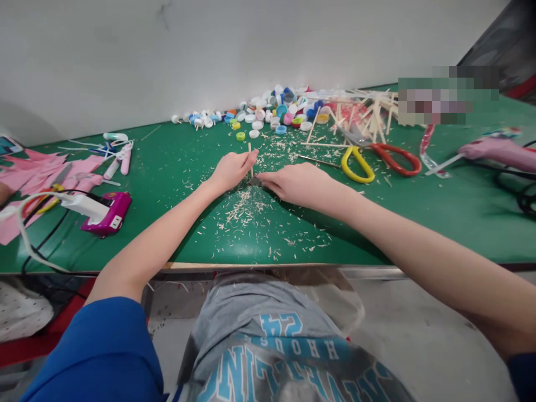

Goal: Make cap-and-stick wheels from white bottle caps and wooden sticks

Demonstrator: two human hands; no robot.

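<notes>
Head view: my left hand [231,169] pinches a thin pale wooden stick [250,158] upright on the green felt-covered table [167,167], and my right hand [299,183] lies curled just beside it, over a small dark tool [255,181] at the stick's foot; I cannot tell how firmly it grips. Judging by the pale wood shavings [247,209] strewn around the stick, much trimming is done. Beyond the stick lie a heap of coloured plastic bottle caps [276,111] and a frame of glued sticks [364,114], apparently unfinished; yellow-handled scissors [355,164] rest to its right.
</notes>
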